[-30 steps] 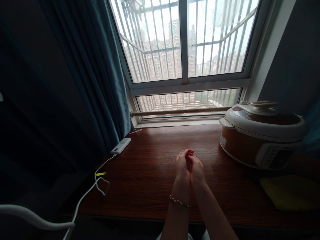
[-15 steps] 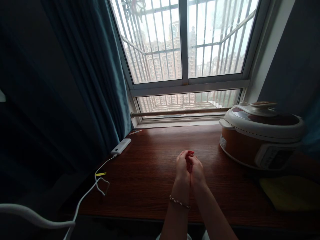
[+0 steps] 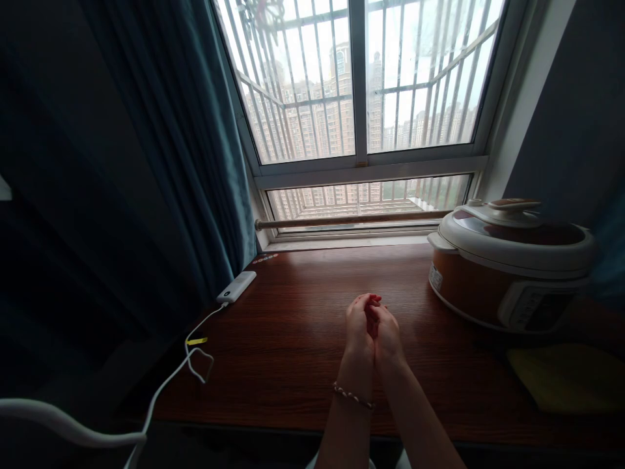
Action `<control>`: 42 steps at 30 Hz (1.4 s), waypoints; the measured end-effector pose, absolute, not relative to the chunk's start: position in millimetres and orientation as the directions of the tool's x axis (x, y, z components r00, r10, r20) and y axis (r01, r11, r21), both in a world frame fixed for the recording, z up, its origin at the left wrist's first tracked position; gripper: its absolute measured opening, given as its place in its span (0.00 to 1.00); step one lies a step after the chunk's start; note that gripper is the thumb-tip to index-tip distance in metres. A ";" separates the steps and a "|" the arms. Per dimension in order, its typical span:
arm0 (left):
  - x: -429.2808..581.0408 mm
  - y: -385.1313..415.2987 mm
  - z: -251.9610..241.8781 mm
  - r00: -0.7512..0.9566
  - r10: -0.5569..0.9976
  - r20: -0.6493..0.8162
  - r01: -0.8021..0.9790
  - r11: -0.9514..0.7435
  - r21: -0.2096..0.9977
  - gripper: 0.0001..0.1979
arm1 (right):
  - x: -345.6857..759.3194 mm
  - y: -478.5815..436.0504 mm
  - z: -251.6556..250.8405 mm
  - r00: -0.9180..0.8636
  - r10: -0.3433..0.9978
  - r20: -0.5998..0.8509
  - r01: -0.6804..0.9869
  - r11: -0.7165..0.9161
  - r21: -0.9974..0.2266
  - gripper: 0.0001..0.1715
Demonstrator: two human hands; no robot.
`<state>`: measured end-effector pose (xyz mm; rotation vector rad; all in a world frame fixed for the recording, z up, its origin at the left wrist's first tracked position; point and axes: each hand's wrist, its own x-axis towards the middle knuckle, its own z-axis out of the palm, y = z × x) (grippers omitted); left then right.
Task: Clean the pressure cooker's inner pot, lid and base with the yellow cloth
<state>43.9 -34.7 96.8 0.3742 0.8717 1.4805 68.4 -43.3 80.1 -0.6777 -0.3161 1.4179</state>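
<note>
My left hand (image 3: 357, 324) and my right hand (image 3: 389, 333) are pressed together at the heels of the palms, cupped toward each other above the wooden tabletop (image 3: 293, 352). The fingers of both are curled inward and meet at the tips, so both hands are closed. A reddish, shadowed hollow shows between the palms; whether anything lies inside is hidden. Around my left wrist runs a braided bracelet (image 3: 352, 396). No object on the table touches either hand.
At the right stands a white and orange electric cooker (image 3: 488, 280), with a yellow-green cloth-like item (image 3: 566, 378) before it. A white power bank (image 3: 237, 287) with a white cable (image 3: 166, 381) lies left, by a blue curtain (image 3: 209, 163). Behind is a barred window (image 3: 361, 166).
Both hands, still cupped together, have shifted very slightly to the right. Nothing else has visibly moved.
</note>
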 end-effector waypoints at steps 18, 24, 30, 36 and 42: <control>45.3 -34.1 94.4 -0.147 0.952 -0.268 -0.710 0.087 0.699 0.03 | 69.8 -45.0 84.0 0.110 0.965 -0.237 -0.832 -0.041 -0.554 0.06; 44.7 -34.0 96.0 -0.138 0.952 -0.273 -0.703 0.100 0.704 0.03 | 69.1 -45.9 86.2 0.122 0.962 -0.244 -0.832 -0.035 -0.554 0.06; 43.5 -34.6 95.5 -0.138 0.961 -0.240 -0.643 0.098 0.759 0.04 | 68.3 -45.0 83.3 0.152 0.961 -0.232 -0.812 -0.013 -0.583 0.05; 43.3 -33.1 92.0 -0.133 0.984 -0.122 -0.442 0.051 0.896 0.04 | 70.1 -45.8 82.1 0.158 0.957 -0.245 -0.824 -0.009 -0.566 0.05; 48.0 -32.4 88.0 -0.131 0.991 0.007 -0.198 -0.033 0.980 0.06 | 76.2 -43.7 81.4 0.172 0.929 -0.329 -0.840 -0.037 -0.542 0.04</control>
